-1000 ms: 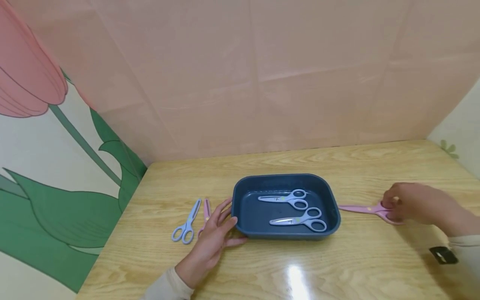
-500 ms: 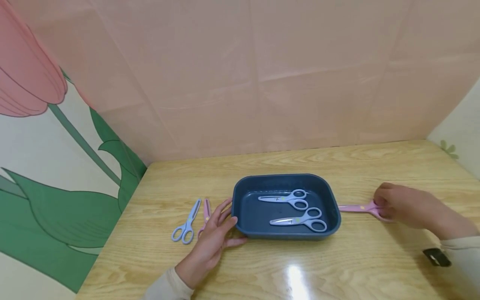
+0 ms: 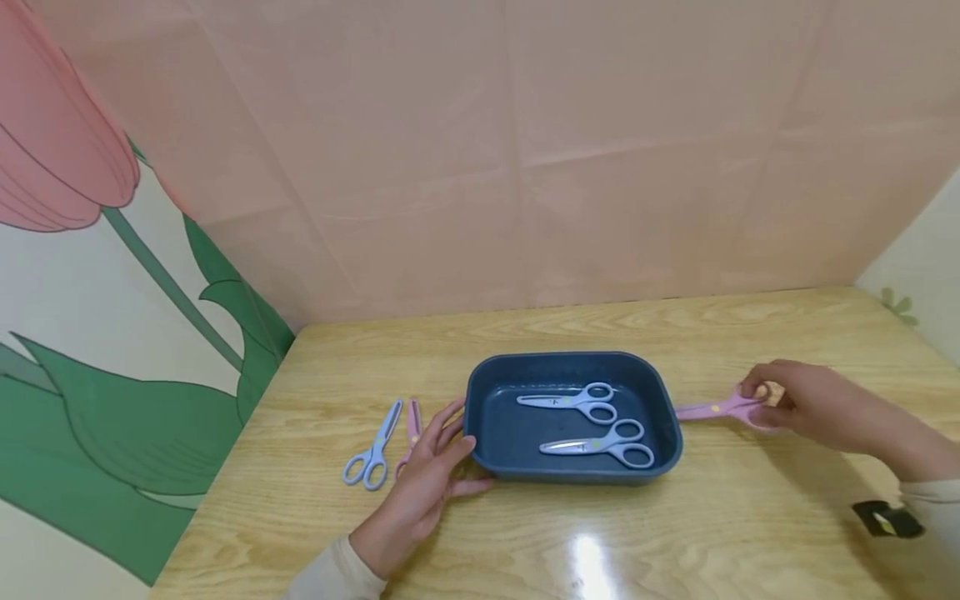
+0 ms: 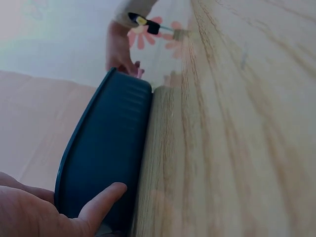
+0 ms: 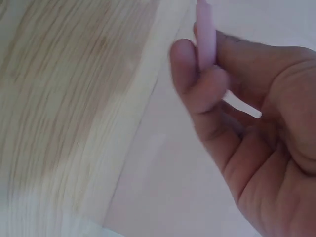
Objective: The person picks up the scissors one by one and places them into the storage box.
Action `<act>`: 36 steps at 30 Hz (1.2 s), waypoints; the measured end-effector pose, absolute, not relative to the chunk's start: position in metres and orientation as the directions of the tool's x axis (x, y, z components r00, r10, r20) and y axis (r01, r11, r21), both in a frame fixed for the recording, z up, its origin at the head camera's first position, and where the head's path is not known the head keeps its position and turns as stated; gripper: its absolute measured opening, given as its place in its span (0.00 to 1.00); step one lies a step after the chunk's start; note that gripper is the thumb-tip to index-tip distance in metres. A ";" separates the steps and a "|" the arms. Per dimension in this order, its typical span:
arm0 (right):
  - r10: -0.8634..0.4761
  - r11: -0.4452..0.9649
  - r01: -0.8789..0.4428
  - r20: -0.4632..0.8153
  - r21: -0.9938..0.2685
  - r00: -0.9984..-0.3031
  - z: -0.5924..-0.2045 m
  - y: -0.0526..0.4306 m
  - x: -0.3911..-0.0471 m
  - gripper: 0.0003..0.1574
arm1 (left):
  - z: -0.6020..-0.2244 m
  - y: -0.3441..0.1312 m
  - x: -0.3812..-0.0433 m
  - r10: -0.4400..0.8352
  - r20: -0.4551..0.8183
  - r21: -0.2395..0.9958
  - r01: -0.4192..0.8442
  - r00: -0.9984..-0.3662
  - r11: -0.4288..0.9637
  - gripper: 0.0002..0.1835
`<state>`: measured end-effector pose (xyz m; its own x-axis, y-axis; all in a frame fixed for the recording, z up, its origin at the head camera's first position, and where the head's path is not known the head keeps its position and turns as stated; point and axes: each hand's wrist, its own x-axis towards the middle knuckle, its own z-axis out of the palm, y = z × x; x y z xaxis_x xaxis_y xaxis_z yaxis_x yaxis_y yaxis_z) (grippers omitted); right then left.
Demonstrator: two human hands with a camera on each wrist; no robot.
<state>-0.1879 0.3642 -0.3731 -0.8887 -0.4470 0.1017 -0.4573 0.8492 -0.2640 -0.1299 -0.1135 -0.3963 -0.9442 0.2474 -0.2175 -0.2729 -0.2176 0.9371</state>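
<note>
My right hand [image 3: 813, 404] pinches the handle loops of a pair of pink scissors [image 3: 716, 409] to the right of a dark blue tray [image 3: 574, 477]. The blades point left, and their tips overlap the tray's right end in the head view. From the right wrist, the pink handle [image 5: 207, 44] shows between thumb and fingers. At the tray's left end, my left hand [image 3: 420, 483] holds the wall, one fingertip at the rim and another finger along the outside. Inside lie two light blue scissors [image 3: 570, 402], loops to the right.
Left of the tray, light blue scissors [image 3: 375, 446] lie on the wooden table [image 3: 675, 542]. Beside them are other pink scissors [image 3: 413, 421], partly hidden by the left hand. A pink-beige sheet [image 3: 525, 167] rises behind the table. A black device [image 3: 887, 519] hangs at the right wrist.
The right hand has moved left, and its fingers now sit around the pink scissors' loops, with the handle end slightly higher. The left hand and tray have stayed in place.
</note>
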 end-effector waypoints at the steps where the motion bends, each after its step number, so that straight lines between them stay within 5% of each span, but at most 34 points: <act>1: -0.433 0.848 -0.437 0.082 -0.299 -0.897 -0.371 0.363 -0.188 0.14 | -0.397 -0.114 -0.130 0.248 -0.216 0.937 -0.271 -0.944 -0.219 0.32; 6: -0.364 0.859 -0.368 0.080 -0.355 -0.928 -0.365 0.360 -0.187 0.19 | -0.398 -0.114 -0.130 0.258 -0.206 0.938 -0.265 -0.944 -0.222 0.32; 17: -0.379 0.845 -0.444 0.252 -0.299 -0.890 -0.360 0.356 -0.184 0.23 | -0.397 -0.113 -0.130 0.254 -0.213 0.937 -0.271 -0.944 -0.220 0.32; 26: -0.400 0.820 -0.464 0.246 -0.335 -0.883 -0.356 0.350 -0.180 0.35 | -0.396 -0.113 -0.129 0.253 -0.203 0.940 -0.260 -0.946 -0.219 0.33; 36: -0.426 0.834 -0.490 0.268 -0.253 -0.864 -0.351 0.346 -0.179 0.34 | -0.395 -0.112 -0.129 0.242 -0.202 0.945 -0.254 -0.949 -0.208 0.33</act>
<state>-0.1788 0.3455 -0.3507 -0.8638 -0.4264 0.2683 -0.4902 0.8341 -0.2528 -0.1290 -0.1124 -0.3947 -0.9492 0.2417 -0.2017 -0.2537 -0.2082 0.9446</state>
